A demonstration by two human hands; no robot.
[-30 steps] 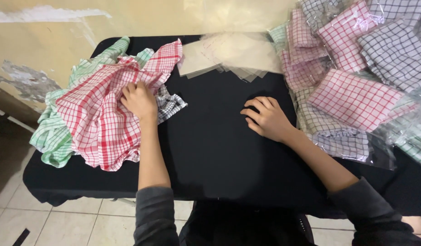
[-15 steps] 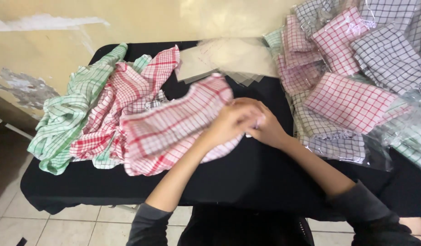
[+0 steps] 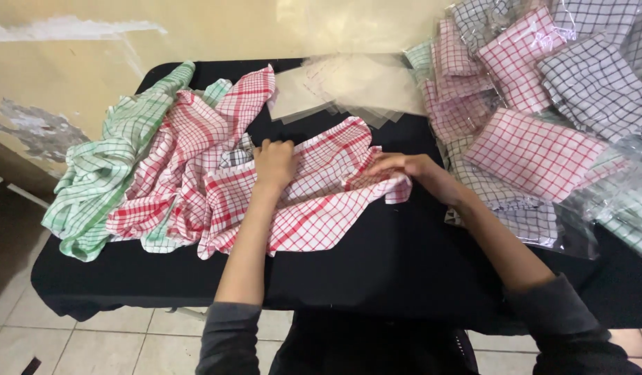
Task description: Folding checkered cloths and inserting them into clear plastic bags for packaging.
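Where bagged cloths (image 3: 536, 153) pile: right hand (image 3: 411, 170).

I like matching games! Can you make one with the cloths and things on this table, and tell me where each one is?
Things:
1. red checked cloth
2. green checked cloth
3. clear plastic bags
4. bagged folded cloths

Places:
A. far left edge of the black table
B. piled on the right side
C. under both hands, left hand and right hand
D. at the back, in the middle

Pairs: 1-C, 2-A, 3-D, 4-B
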